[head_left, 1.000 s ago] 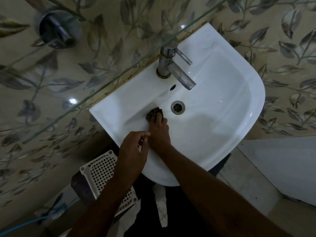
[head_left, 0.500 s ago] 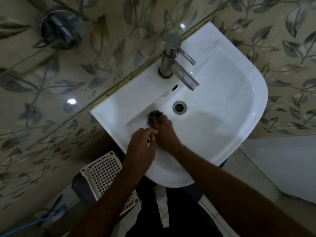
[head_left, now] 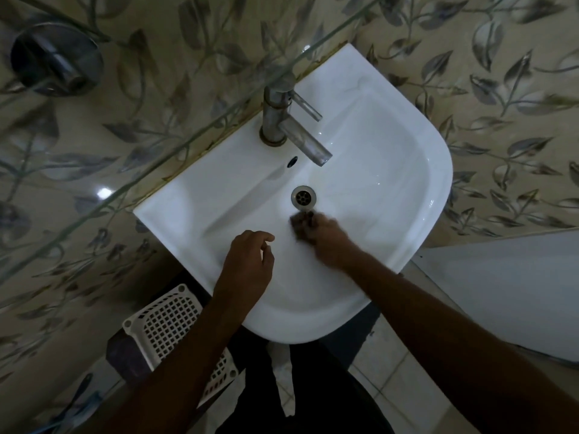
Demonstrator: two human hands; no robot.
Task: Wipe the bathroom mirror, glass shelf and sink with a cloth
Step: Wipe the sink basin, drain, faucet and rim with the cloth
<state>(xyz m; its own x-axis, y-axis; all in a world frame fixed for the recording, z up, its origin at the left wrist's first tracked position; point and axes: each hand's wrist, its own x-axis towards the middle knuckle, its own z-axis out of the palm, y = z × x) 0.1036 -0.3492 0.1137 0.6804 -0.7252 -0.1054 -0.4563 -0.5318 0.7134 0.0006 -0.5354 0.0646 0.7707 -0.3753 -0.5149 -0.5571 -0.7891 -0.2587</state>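
Note:
A white sink (head_left: 391, 170) hangs on a tiled wall below me, with a metal tap (head_left: 282, 120) at its back and a drain (head_left: 303, 195) in the bowl. My right hand (head_left: 326, 239), blurred by motion, holds a small dark cloth (head_left: 299, 219) against the bowl just in front of the drain. Over the sink's front left rim hovers my left hand (head_left: 247, 264), fingers loosely curled and holding nothing. The edge of the glass shelf (head_left: 175, 145) runs diagonally across the upper left. No mirror is in view.
A white perforated plastic basket (head_left: 166, 327) stands on the floor under the sink's left side. A round metal wall fitting (head_left: 56, 57) sits at the top left. A white panel (head_left: 507, 292) lies at the right, above tiled floor (head_left: 401, 383).
My right hand has swept the cloth from the bowl's left part to the right, to just in front of the drain. My left hand stays near the front rim, now apart from the right.

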